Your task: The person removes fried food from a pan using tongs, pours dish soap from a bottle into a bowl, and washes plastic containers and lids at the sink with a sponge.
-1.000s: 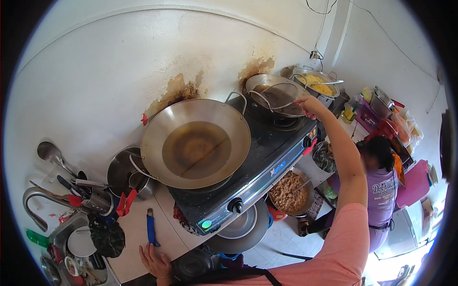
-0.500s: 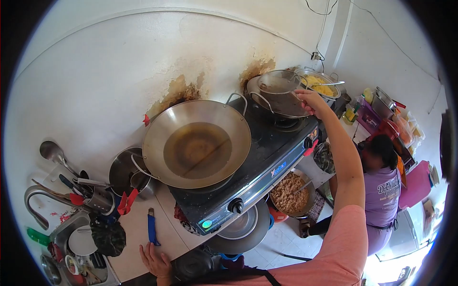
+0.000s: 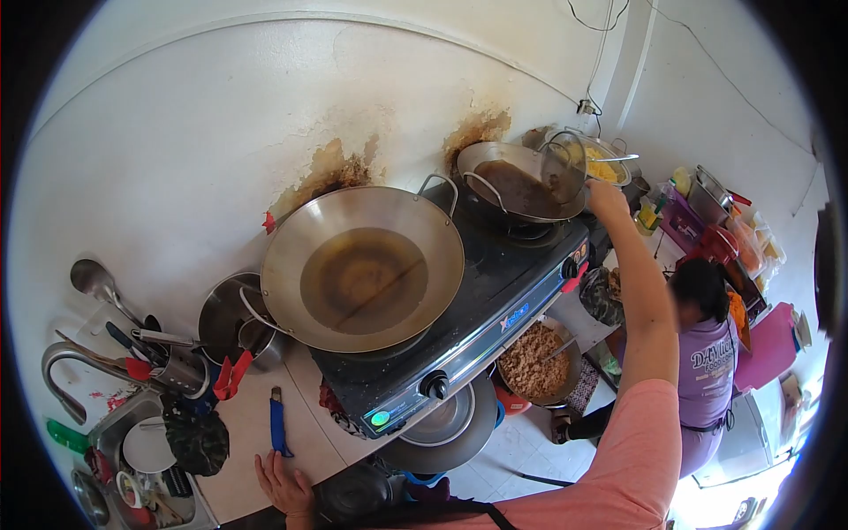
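Note:
In my right hand (image 3: 608, 200) is a round, see-through strainer (image 3: 564, 168) with a thin rim, gripped at its near side. It is tipped up on edge over the right side of the rear wok (image 3: 508, 177), which holds dark brown liquid. My left hand (image 3: 284, 484) lies with fingers spread on the counter edge, just below a slim blue-handled tool (image 3: 278, 424). A larger wok (image 3: 433, 265) with clear yellowish-brown liquid sits on the nearer burner of the black stove (image 3: 468, 300).
Beyond the rear wok stands a pan of yellow food (image 3: 605, 168). A pan of minced food (image 3: 534, 360) is below the stove's front. At right, a person in a purple shirt (image 3: 707, 371) bends near shelves. A sink (image 3: 199, 512) and utensil holder (image 3: 185, 371) are left.
My right hand has moved slightly right and down, turning the strainer from nearly level over the rear wok to upright at its right side. My left hand stays on the counter.

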Tool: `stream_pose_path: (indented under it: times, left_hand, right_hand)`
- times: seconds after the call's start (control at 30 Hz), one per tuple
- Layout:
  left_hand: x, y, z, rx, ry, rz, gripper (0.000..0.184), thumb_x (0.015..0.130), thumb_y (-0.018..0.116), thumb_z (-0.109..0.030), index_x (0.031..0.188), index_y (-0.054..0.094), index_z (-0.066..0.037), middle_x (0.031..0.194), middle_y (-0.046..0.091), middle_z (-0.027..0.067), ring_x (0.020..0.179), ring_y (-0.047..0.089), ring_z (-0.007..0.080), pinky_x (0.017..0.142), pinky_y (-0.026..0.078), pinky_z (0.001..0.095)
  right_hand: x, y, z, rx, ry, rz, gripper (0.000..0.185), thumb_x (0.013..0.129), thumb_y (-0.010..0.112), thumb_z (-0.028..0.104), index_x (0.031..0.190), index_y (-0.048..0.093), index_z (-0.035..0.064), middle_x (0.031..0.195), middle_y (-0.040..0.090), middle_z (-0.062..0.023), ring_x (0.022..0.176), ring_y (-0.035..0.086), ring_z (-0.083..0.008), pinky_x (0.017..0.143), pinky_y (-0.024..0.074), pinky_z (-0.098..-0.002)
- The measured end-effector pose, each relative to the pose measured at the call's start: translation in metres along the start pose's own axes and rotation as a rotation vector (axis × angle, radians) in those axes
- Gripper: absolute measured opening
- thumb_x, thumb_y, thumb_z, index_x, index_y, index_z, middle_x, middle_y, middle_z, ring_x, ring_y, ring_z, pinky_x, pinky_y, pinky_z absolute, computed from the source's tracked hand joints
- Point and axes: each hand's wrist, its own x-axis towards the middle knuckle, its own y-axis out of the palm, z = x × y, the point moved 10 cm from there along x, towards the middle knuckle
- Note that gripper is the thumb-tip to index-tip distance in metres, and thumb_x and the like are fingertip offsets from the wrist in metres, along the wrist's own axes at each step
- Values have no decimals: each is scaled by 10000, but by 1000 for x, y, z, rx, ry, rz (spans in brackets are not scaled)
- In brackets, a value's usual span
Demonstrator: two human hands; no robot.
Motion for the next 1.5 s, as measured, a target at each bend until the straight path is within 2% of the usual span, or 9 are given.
stream_pose_path:
  times: [0.1,0.23,0.43,0.83,1.07,1.17,1.27,1.37,1.5]
  left_hand:
    - [0,1,0,-2,-7,2,434,880,429,-253,1230,459,2,1246,482,178,1271,340,433,1040,291,503]
    - [0,0,0,-10,-6,-1,437,884,429,-260,1231,458,4,1249,480,178,1271,340,432,1042,290,502]
    - [-1,-1,0,-19,1,-3,436,875,426,-245,1228,457,9,1249,476,184,1266,344,433,1039,291,505]
    - [-1,-2,0,-23,-11,-13,439,865,433,-243,1222,468,9,1246,481,176,1270,341,425,1043,287,496]
    - [0,-4,0,-42,-8,-23,437,870,450,-252,1219,474,10,1238,495,179,1261,354,431,1033,300,497]
    - [-1,-2,0,-36,-3,-16,435,874,444,-255,1217,472,11,1242,488,180,1262,351,430,1036,296,496]
    - [0,-2,0,-32,-4,-5,429,876,431,-248,1216,467,13,1248,475,183,1266,345,428,1037,293,497]
    - [1,-3,-1,-37,-8,5,433,872,434,-240,1222,461,12,1252,473,182,1266,344,429,1037,292,500]
    - [2,-4,-2,-31,5,-11,428,878,439,-244,1217,471,16,1237,491,183,1259,357,431,1034,303,494]
  right_hand:
    - [19,31,9,149,-97,21,350,789,525,120,1118,640,151,1069,631,-183,1038,584,-345,891,455,-432]
    - [17,46,30,386,15,254,397,786,520,73,1155,632,167,746,647,-131,553,621,-217,475,493,-349]
    - [7,58,65,928,14,508,476,781,544,42,1257,538,68,559,490,-35,368,415,-102,305,298,-264]
    - [-7,58,79,1258,124,597,462,849,536,89,1308,478,91,601,450,10,384,342,-48,322,258,-204]
    - [8,26,32,1112,162,363,446,807,535,86,1252,542,120,617,519,-30,362,379,-90,343,321,-247]
    - [9,0,3,584,101,141,426,777,528,78,1194,594,138,781,643,-119,503,587,-220,469,477,-343]
    - [41,18,-32,186,-183,-203,430,745,518,67,1152,624,155,1004,655,-169,839,657,-317,733,519,-413]
    - [-4,-11,-23,117,80,-2,407,765,484,74,1134,633,162,1090,621,-189,1036,582,-353,896,447,-431]
    - [-7,1,-13,73,-120,1,419,762,497,76,1153,623,159,1022,638,-184,960,607,-339,833,472,-425]
